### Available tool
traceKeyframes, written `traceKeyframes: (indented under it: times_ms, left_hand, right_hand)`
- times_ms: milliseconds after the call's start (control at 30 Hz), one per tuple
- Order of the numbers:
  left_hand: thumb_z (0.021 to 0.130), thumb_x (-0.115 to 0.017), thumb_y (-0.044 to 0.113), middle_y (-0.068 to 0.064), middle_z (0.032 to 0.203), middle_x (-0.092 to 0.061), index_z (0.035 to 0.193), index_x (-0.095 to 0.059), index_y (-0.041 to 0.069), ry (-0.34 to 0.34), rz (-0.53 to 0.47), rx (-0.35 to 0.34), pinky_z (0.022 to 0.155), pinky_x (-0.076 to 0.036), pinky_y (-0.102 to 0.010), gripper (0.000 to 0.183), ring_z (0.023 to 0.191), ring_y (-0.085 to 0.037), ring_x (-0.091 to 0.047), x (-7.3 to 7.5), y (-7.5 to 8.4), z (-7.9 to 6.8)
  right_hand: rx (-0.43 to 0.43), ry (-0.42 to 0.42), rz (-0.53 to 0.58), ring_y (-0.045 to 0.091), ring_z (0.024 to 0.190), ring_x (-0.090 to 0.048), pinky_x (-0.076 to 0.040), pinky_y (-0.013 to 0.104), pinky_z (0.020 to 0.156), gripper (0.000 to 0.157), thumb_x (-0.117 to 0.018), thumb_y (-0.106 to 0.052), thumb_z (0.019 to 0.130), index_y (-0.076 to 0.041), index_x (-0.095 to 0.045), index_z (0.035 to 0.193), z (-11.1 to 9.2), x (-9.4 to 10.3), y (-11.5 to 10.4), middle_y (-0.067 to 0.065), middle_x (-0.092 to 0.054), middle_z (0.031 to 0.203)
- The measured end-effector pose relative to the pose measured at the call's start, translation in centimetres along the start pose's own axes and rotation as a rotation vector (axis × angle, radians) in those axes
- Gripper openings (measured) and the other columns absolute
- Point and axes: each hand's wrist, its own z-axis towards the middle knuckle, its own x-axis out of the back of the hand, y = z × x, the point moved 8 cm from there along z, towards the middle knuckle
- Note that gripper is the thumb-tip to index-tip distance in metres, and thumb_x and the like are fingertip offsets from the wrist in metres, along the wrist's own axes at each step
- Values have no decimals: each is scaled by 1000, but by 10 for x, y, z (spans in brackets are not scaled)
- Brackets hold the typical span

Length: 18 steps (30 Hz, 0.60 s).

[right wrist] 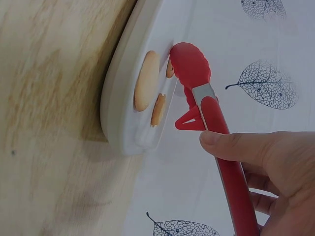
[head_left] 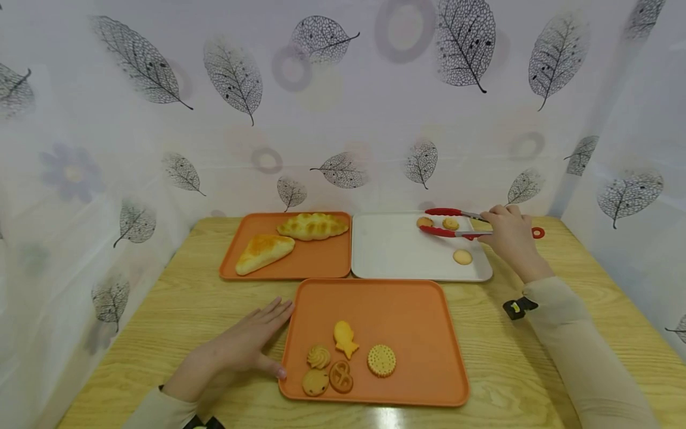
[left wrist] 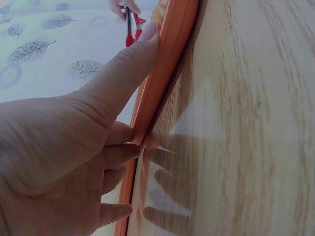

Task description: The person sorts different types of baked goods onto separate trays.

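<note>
Stretched the right arm forward along the right side of the surface (head_left: 252,292), with the right hand (head_left: 509,238) just past the right edge of the white tray (head_left: 388,253) and its fingers clamped on the tongs (head_left: 442,232). Laid the thumb against the red handle. Pointed the tongs leftward over the tray, with both tips apart and astride the brown biscuit (head_left: 424,222); could not tell of any contact there. Had the pale biscuit (head_left: 462,257) nearer, inside the tray's right corner.

Brought the left forearm in from the near left and rested the left hand (head_left: 241,345) at the left rim of the near tray (head_left: 409,304), with straight fingers slightly spread and the thumb tip touching the rim.

Had a wide stretch of white tray left of the tongs, up to the edge beside the left tray (head_left: 311,262). Had the patterned sheet (head_left: 375,131) close behind the far edge, more room at the right across a strip of surface, and the near tray's far rim just in front.
</note>
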Motion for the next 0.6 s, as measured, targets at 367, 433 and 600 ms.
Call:
traceKeyframes:
  times_ms: [367,433,600]
  left_hand:
    - [70,-69,68,-17,163,-16,156,-16,5,4,11,-4,116,-16,-66,119,151,-39,-8,1,0,0]
    - [70,-69,68,-17,163,-16,156,-16,5,3,10,-3,116,-16,-67,119,151,-39,-8,1,0,0]
    - [70,-70,67,-17,163,-15,156,-16,4,-3,2,-3,116,-15,-67,119,151,-39,-7,1,1,0]
  right_hand:
    - [-14,9,-2,47,117,-41,-36,68,90,55,-80,-17,79,2,-59,126,-9,3,1,26,-55,121]
    - [-3,35,4,47,113,-43,-38,68,89,54,-81,-17,78,2,-60,125,-15,6,1,26,-56,119]
    - [19,84,41,46,109,-45,-39,68,84,54,-82,-16,75,3,-62,122,-28,16,-1,26,-58,118]
